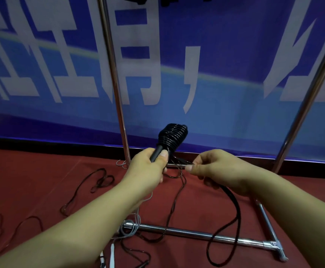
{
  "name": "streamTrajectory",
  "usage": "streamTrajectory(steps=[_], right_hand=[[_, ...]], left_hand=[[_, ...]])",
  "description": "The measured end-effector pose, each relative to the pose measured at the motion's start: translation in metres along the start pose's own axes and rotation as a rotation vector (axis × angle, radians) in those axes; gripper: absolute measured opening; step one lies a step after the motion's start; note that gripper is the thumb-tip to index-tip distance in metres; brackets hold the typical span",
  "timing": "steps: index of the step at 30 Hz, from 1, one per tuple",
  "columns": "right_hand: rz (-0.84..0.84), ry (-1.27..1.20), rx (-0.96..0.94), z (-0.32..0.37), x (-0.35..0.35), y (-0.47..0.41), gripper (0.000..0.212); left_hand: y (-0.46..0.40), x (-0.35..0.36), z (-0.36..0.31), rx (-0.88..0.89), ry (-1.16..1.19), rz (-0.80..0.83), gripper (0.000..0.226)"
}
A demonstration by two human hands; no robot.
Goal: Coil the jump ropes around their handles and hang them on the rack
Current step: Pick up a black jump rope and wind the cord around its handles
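The left hand point(150, 167) held the black handle point(157, 151) tight in its grip, with its fingers curled round the lower end. The black rope was already wound in a fat bundle point(172, 137) round the top of the handle, held up in front of the rack. The right hand point(214, 171) pinched the loose rope end point(181, 165) between thumb and fingers. The rest of the black rope point(233, 215) hung from that hand and looped down on the floor.

The rope looked thin, soft and light, so it would probably bend easily and might slip loose. The stiff handle looked like the best place to hold.

Other thin ropes point(98, 180) lay loose on the red carpet point(41, 171). The shiny metal rack point(196, 234) stood on it, with a blue banner point(215, 55) behind.
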State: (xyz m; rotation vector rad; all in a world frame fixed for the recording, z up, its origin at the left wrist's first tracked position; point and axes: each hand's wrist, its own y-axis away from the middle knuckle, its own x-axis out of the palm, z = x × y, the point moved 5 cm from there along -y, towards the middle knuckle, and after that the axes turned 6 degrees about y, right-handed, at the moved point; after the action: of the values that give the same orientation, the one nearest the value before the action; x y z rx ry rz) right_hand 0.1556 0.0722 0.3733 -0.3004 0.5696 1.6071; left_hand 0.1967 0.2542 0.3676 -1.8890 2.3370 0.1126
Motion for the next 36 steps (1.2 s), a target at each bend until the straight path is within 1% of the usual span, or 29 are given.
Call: streamTrajectory(steps=[3,5,12,17,20,23,27,32,36], right_hand=[[-0.004,0.071,0.0,-0.004,0.0,-0.002,0.025],[-0.017,0.103,0.002,-0.004,0.001,-0.002,0.027],[-0.056,0.186,0.028,-0.001,-0.001,0.001,0.034],[-0.051,0.175,-0.011,0.001,-0.003,0.002,0.027],[-0.076,0.191,-0.028,0.001,-0.004,0.001,0.023],[-0.143,0.24,-0.062,0.0,-0.009,0.002,0.017],[-0.19,0.341,-0.099,0.001,-0.013,0.004,0.017],[-0.168,0.421,-0.093,0.002,-0.012,0.003,0.023],[-0.131,0.438,-0.055,0.002,-0.009,0.003,0.029]], left_hand=[[-0.005,-0.006,0.007,-0.028,-0.018,-0.051,0.022],[-0.008,-0.008,0.013,-0.042,-0.048,-0.054,0.022],[-0.014,-0.006,0.029,-0.063,-0.141,0.03,0.015],[-0.017,-0.005,0.034,-0.047,-0.213,0.057,0.018],[-0.018,-0.005,0.033,-0.032,-0.209,0.055,0.02],[-0.018,-0.003,0.031,-0.025,-0.21,0.066,0.023],[-0.017,-0.001,0.029,-0.025,-0.174,0.091,0.017],[-0.016,-0.003,0.028,-0.007,-0.177,0.08,0.018],[-0.017,-0.004,0.027,-0.029,-0.114,0.04,0.019]])
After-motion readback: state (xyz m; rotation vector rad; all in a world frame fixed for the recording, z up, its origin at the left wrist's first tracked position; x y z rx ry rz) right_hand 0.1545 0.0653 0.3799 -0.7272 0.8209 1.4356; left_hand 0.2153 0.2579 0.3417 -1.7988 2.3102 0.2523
